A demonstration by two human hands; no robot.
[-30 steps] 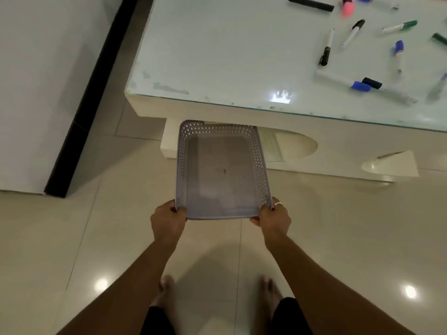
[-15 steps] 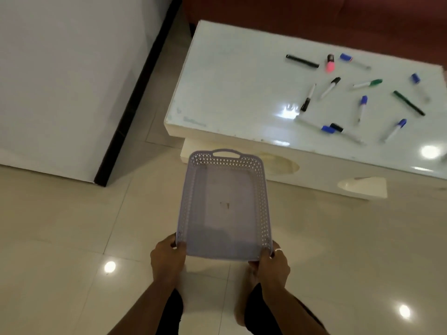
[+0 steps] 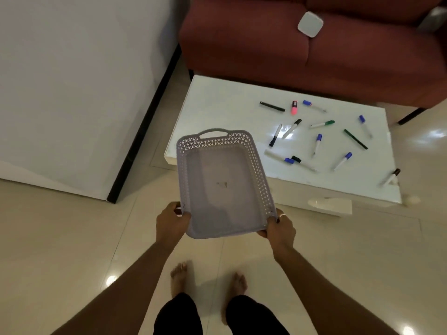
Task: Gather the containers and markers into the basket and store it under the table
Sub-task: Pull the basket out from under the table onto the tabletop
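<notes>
I hold an empty lilac perforated basket (image 3: 222, 182) in the air in front of the low white table (image 3: 217, 105). My left hand (image 3: 172, 221) grips its near left corner and my right hand (image 3: 280, 226) grips its near right corner. Several markers lie scattered on the tabletop: a black one (image 3: 272, 106), a pink highlighter (image 3: 294, 108), a green-capped one (image 3: 323, 124), a dark green one (image 3: 355, 139), and blue-capped ones such as (image 3: 317, 144). One marker (image 3: 391, 176) sits near the table's right front corner. No containers show on the table.
A dark red sofa (image 3: 314, 56) stands behind the table with a small white square object (image 3: 310, 24) on its seat. A white wall panel with a black edge (image 3: 145, 122) is at the left. My bare feet (image 3: 208, 281) stand on glossy beige tiles.
The basket came out from under the table edge and rose as I stood up and backed off. The view widened, showing the whole table and the sofa.
</notes>
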